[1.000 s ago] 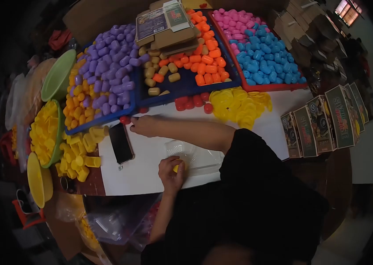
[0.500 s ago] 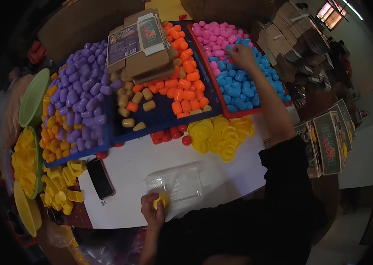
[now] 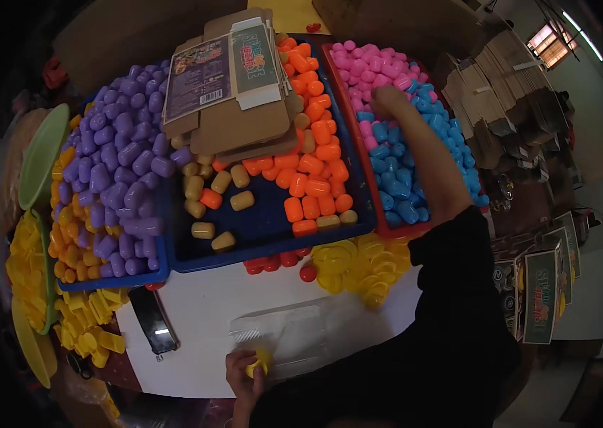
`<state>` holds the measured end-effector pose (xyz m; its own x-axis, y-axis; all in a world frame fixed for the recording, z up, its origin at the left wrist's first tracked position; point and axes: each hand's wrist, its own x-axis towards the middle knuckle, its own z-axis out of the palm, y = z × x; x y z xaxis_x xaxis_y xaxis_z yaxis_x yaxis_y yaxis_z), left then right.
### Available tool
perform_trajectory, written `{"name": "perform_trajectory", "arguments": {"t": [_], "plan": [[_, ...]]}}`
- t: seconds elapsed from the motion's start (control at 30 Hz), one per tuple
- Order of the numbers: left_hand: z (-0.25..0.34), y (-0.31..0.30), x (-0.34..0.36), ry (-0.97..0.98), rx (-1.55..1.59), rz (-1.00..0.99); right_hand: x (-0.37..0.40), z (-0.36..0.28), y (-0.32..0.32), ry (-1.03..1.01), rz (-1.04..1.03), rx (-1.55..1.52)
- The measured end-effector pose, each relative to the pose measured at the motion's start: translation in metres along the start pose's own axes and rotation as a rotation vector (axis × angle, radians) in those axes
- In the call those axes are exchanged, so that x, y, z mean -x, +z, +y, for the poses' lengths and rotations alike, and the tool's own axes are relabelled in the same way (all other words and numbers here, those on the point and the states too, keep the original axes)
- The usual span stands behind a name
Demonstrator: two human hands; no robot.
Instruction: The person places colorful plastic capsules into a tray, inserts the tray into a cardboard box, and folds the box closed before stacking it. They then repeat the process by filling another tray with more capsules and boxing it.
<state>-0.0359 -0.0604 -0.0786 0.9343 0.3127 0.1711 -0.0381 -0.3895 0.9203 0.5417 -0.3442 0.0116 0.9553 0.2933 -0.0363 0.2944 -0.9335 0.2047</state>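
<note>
Over the pink capsules (image 3: 367, 63), right hand (image 3: 388, 101) at full reach, grasp unclear; left hand (image 3: 243, 372) tight around a yellow piece (image 3: 259, 363).

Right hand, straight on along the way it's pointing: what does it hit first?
Likely the pink capsules just beyond the right hand in the red tray. Depth is unclear, so it may already touch them.

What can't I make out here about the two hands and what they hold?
Head view: right hand lies on the pink capsules and blue capsules; its own fingers hide whether it grips one.
Left hand wraps the yellow piece, hiding most of its shape.
Flattened boxes cover the far end of the blue tray.
Box print: too small to read.
</note>
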Motion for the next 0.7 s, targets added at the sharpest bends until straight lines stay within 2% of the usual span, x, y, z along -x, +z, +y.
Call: {"name": "perform_trajectory", "arguments": {"t": [0.03, 0.1, 0.13, 0.27, 0.33, 0.37, 0.43, 0.5, 0.53, 0.57, 0.6, 0.63, 0.67, 0.7], "plan": [[0.000, 0.000, 0.000, -0.006, 0.004, -0.009, 0.008, -0.008, -0.019, 0.005, -0.010, 0.003], [0.003, -0.002, -0.002, -0.011, 0.011, -0.017, 0.025, -0.024, -0.051, 0.112, -0.482, 0.078], [0.004, -0.002, -0.003, -0.008, 0.010, -0.025, 0.026, -0.015, -0.049, 0.119, -0.484, 0.074], [0.006, -0.002, -0.004, -0.007, 0.039, 0.001, -0.013, 0.025, -0.042, -0.455, -1.022, -0.307], [0.006, -0.002, -0.001, -0.019, 0.078, 0.015, 0.001, 0.004, -0.033, -0.323, -0.858, -0.100], [0.005, -0.001, 0.001, -0.023, 0.096, 0.029, 0.030, -0.017, -0.025, -0.038, -0.529, 0.168], [0.004, -0.001, 0.001, 0.000, 0.081, 0.037, 0.084, -0.034, -0.063, -0.043, -0.116, -0.029], [0.001, 0.002, 0.002, 0.031, 0.107, 0.065, 0.151, -0.056, -0.084, -0.314, 0.209, -0.361], [0.000, 0.003, 0.001, 0.013, 0.102, 0.096, 0.191, -0.076, -0.089, -0.536, 0.272, -0.575], [0.000, 0.004, 0.001, 0.033, 0.101, 0.091, 0.233, -0.105, -0.089, -0.581, 0.009, -0.813], [0.000, 0.004, 0.001, 0.055, 0.098, 0.080, 0.274, -0.132, -0.083, -0.731, -0.144, -0.846], [-0.002, 0.004, 0.002, 0.045, 0.092, 0.098, 0.311, -0.160, -0.085, -0.970, -0.131, -0.662], [-0.004, 0.006, 0.002, 0.051, 0.095, 0.100, 0.338, -0.183, -0.070, -1.075, -0.280, -0.498], [-0.005, 0.006, 0.002, 0.056, 0.099, 0.101, 0.356, -0.206, -0.046, -1.159, -0.234, -0.537]]}}
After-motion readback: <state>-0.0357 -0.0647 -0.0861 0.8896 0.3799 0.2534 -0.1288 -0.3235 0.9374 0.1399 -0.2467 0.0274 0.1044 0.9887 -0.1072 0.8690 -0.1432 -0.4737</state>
